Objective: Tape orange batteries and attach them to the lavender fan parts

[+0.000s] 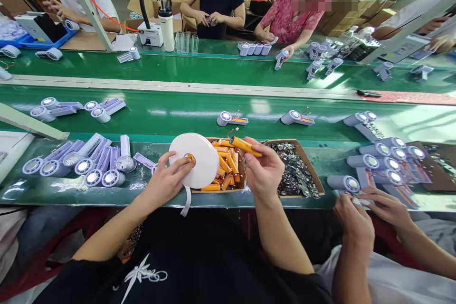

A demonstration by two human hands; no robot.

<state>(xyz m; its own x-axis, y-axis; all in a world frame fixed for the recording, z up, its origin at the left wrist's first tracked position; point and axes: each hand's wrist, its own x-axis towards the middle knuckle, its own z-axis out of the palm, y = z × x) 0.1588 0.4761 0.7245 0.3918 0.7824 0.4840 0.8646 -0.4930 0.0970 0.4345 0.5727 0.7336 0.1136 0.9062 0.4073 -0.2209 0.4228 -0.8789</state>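
Head view: landmark = the cell box, an open carton on the green bench, loaded with loose orange cells lying at mixed angles. Left hand is at the front left of the cell box, grasping a white tape roll, fingers spread over its face at the hub; orange shows in the hub hole. Roll hides the box's left part; a loose tape end hangs below. Right hand is at the box's right edge, pinching 1 orange cell above the contents. Red wire with a white plug is just by that cell's far end.

Right beside the cell box: a boards carton, open, heaped with dark circuit boards. Farther right, past clustered lilac fan units, a smaller carton also has boards. Near that cluster, a co-worker's hands hold something small and white, too small to identify.

Left of the cell box: another group of fan units. Beyond the box: 2 fan units on the green belt. Far beyond, to the left: white bottle, clear tubes, blue tray; pale items and a grey-black block in or over the tray, can't tell which.
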